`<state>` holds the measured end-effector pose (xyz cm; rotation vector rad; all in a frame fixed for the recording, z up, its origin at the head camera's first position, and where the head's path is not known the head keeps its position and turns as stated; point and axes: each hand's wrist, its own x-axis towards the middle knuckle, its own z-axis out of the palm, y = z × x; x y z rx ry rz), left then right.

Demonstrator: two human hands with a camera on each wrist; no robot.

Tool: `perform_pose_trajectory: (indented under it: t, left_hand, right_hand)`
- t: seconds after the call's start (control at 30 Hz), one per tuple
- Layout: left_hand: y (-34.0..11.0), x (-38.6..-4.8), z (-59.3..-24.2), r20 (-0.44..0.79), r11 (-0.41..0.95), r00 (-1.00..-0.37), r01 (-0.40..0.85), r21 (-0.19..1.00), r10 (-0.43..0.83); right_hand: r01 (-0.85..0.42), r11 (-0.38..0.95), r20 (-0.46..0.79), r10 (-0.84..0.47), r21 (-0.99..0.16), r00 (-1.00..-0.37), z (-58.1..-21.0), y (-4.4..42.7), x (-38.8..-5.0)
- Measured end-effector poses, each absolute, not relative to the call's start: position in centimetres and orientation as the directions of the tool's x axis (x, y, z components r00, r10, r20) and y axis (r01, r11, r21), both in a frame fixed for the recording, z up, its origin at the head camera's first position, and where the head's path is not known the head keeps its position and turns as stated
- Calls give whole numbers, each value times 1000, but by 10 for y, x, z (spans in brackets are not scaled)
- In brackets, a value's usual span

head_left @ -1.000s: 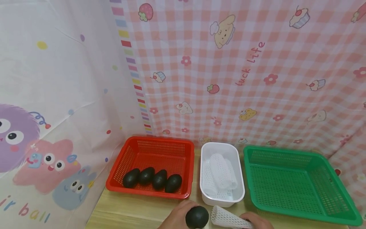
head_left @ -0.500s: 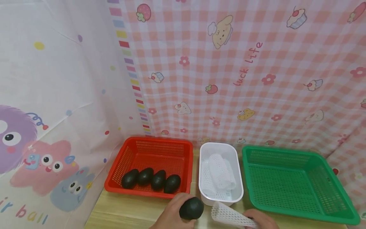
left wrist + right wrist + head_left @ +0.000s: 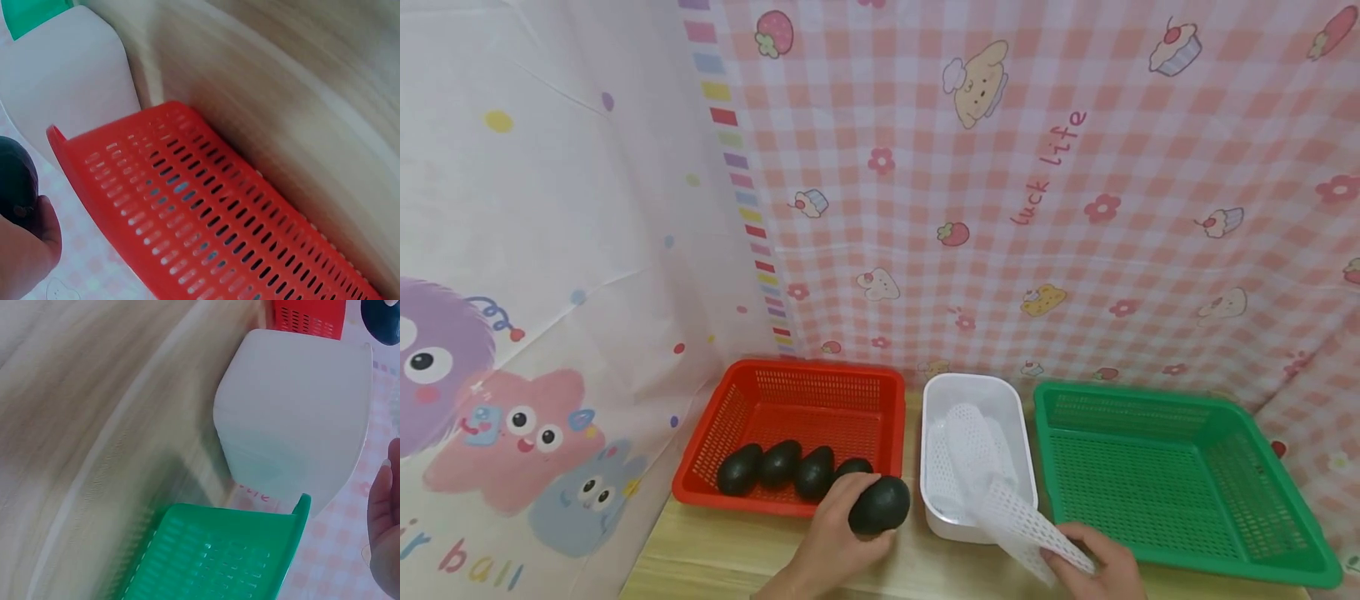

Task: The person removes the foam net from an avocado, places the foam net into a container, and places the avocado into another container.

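In the head view my left hand (image 3: 827, 537) grips a dark avocado (image 3: 880, 505) near the red basket's (image 3: 790, 500) front right corner. More avocados (image 3: 814, 473) lie in a row inside that basket; the rightmost is partly hidden by my hand. My right hand (image 3: 1101, 562) pinches the near end of a white foam net sleeve (image 3: 1030, 527), whose blurred far end overlaps the front of the white tub (image 3: 951, 527). The left wrist view has the held avocado (image 3: 15, 181) at its left edge. Only part of my right hand (image 3: 387, 528) shows in the right wrist view.
Foam net sleeves (image 3: 973, 437) lie in the white tub, between the two baskets. A green basket (image 3: 1150, 492) stands to the right. All stand on a wooden table (image 3: 715, 550), before a pink checked cloth (image 3: 925, 275); a printed white cloth (image 3: 587, 292) hangs at left.
My left hand has carried the avocado up and leftward to the red basket's corner. My right hand has moved the net sleeve up and slightly right, across the white tub's front.
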<state>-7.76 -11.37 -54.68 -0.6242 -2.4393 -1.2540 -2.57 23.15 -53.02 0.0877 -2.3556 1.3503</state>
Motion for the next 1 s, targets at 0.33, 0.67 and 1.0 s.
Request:
perform_pose_trajectory:
  t: [0.33,0.67,1.0]
  left_hand:
    - [-118,-100,-541,479,558,-863,478,678,159]
    - [-124,-120,-538,391,582,-916,369,725,93]
    - [-129,-142,-535,288,566,-957,261,782,42]
  right_hand:
    - [-20,489,177,277,-872,-945,-514,227,-41]
    - [-134,493,316,307,-860,-897,-511,225,-61]
    - [-57,451,245,370,-891,-896,-505,219,-78]
